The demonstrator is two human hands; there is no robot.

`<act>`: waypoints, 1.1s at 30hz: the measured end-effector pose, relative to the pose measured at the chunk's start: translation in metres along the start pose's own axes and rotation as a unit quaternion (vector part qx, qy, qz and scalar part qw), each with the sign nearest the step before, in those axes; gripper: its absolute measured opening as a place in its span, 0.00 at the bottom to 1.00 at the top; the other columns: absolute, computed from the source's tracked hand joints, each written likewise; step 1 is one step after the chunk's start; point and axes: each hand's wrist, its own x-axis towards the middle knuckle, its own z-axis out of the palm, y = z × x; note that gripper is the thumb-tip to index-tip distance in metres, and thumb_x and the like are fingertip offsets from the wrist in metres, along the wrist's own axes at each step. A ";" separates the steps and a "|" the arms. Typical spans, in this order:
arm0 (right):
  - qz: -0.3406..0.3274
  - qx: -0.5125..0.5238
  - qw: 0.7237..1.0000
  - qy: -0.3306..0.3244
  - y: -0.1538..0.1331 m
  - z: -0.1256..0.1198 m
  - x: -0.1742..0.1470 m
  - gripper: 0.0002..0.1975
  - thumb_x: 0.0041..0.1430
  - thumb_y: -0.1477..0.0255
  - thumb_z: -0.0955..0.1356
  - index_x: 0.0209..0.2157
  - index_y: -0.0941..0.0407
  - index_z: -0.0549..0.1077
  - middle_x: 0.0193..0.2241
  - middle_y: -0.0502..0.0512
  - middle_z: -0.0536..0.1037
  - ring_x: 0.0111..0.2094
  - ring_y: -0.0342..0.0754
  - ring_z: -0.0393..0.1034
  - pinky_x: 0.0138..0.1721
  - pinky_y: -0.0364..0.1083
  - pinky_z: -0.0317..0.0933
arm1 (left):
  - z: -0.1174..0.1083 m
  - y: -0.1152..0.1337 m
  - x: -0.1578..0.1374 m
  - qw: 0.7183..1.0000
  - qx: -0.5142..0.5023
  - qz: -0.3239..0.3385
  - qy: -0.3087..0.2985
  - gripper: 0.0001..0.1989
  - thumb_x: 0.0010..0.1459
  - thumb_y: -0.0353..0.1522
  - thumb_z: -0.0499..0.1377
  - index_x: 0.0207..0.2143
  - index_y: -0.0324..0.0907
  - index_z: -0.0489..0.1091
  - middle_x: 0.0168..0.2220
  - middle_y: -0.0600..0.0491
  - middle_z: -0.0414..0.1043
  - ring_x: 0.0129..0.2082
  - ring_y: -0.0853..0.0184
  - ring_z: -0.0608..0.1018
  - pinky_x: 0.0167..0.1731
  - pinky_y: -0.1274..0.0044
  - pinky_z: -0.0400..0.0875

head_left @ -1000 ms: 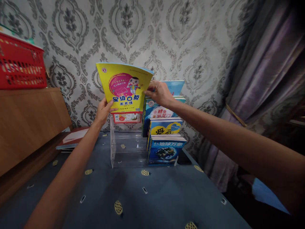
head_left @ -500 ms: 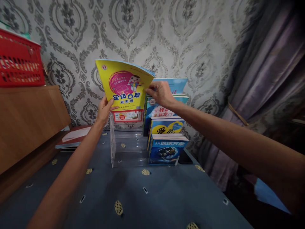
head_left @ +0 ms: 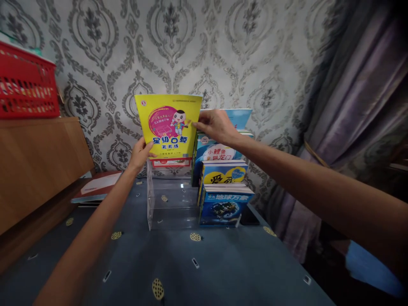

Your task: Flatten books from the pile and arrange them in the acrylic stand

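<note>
A yellow workbook (head_left: 168, 123) with a pink circle and a cartoon child stands upright at the back left of a clear tiered book rack (head_left: 174, 216). My left hand (head_left: 140, 154) grips its lower left edge, thumb on the cover. At its right edge my right hand (head_left: 218, 125) pinches it between thumb and fingers. The workbook's lower end sits at the rack's rear tier. On the rack's right half, several books stand in steps: a blue earth book (head_left: 225, 208) in front, a yellow-and-blue book (head_left: 223, 173) behind it, then a teal book (head_left: 219, 151).
A wooden cabinet (head_left: 47, 165) with a red plastic basket (head_left: 27, 85) on top stands at the left. Several books (head_left: 97, 187) lie beside it on the dark patterned tablecloth (head_left: 178, 267). A dark flat object (head_left: 250, 216) lies right of the rack. A purple curtain (head_left: 328, 127) hangs at the right.
The yellow workbook has moved down into the rear of the rack, and its curled top has straightened. Both hands have come down with it, still holding its edges.
</note>
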 end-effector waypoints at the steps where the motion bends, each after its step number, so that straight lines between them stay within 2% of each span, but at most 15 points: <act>1: 0.002 -0.008 1.000 0.017 -0.002 -0.001 0.000 0.09 0.60 0.64 0.68 0.35 0.55 0.77 0.29 0.55 0.80 0.33 0.52 0.71 0.34 0.49 0.61 | 0.000 0.000 0.000 1.000 0.013 0.003 0.000 0.21 0.55 0.43 0.63 0.46 0.42 0.67 0.44 0.49 0.77 0.39 0.64 0.81 0.22 0.82 0.78; 4: 0.013 -0.014 0.998 0.065 -0.005 -0.002 0.001 0.07 0.60 0.69 0.67 0.38 0.56 0.76 0.29 0.56 0.81 0.32 0.53 0.73 0.36 0.51 0.63 | 0.000 0.002 0.001 0.999 0.046 0.022 0.015 0.19 0.56 0.42 0.62 0.46 0.43 0.64 0.45 0.49 0.75 0.38 0.65 0.81 0.19 0.85 0.75; 11: 0.017 -0.003 0.997 0.074 -0.010 -0.007 0.007 0.13 0.61 0.72 0.65 0.48 0.56 0.73 0.28 0.55 0.80 0.34 0.54 0.74 0.41 0.54 0.66 | -0.003 0.006 0.010 0.992 0.109 0.056 0.040 0.25 0.60 0.40 0.61 0.55 0.46 0.55 0.45 0.47 0.75 0.34 0.65 0.80 0.19 0.82 0.75; 15: -0.005 -0.029 0.996 0.089 -0.011 -0.014 0.014 0.16 0.62 0.72 0.64 0.51 0.55 0.72 0.30 0.55 0.79 0.36 0.54 0.73 0.42 0.54 0.65 | -0.006 0.007 0.019 0.986 0.146 0.071 0.036 0.21 0.61 0.43 0.60 0.52 0.45 0.59 0.42 0.49 0.74 0.26 0.68 0.78 0.20 0.79 0.76; 19: -0.033 -0.074 0.992 0.100 -0.012 -0.018 0.021 0.14 0.63 0.71 0.64 0.48 0.55 0.74 0.42 0.60 0.80 0.44 0.57 0.72 0.47 0.55 0.64 | -0.007 0.006 0.022 0.986 0.142 0.086 0.032 0.20 0.61 0.45 0.60 0.50 0.46 0.62 0.39 0.51 0.73 0.25 0.68 0.76 0.24 0.75 0.78; 21: -0.045 -0.083 0.992 0.086 -0.011 -0.018 0.023 0.15 0.64 0.71 0.63 0.49 0.56 0.75 0.47 0.63 0.79 0.49 0.59 0.71 0.50 0.56 0.63 | -0.006 0.005 0.022 0.986 0.141 0.083 0.037 0.20 0.61 0.46 0.59 0.49 0.45 0.63 0.39 0.51 0.73 0.27 0.66 0.77 0.26 0.74 0.79; 25: -0.040 -0.063 0.997 0.028 -0.006 -0.015 0.024 0.19 0.65 0.72 0.62 0.55 0.58 0.73 0.46 0.63 0.81 0.48 0.59 0.74 0.50 0.56 0.66 | -0.005 0.003 0.022 0.988 0.131 0.077 0.031 0.19 0.60 0.46 0.61 0.46 0.45 0.63 0.38 0.52 0.73 0.25 0.69 0.76 0.19 0.79 0.75; 33: -0.038 -0.069 0.997 0.013 -0.005 -0.015 0.022 0.20 0.64 0.74 0.62 0.54 0.58 0.75 0.48 0.63 0.81 0.50 0.60 0.75 0.51 0.56 0.65 | 0.001 0.008 0.020 0.989 0.137 0.051 0.021 0.18 0.60 0.43 0.60 0.46 0.45 0.60 0.43 0.49 0.73 0.27 0.69 0.78 0.13 0.84 0.68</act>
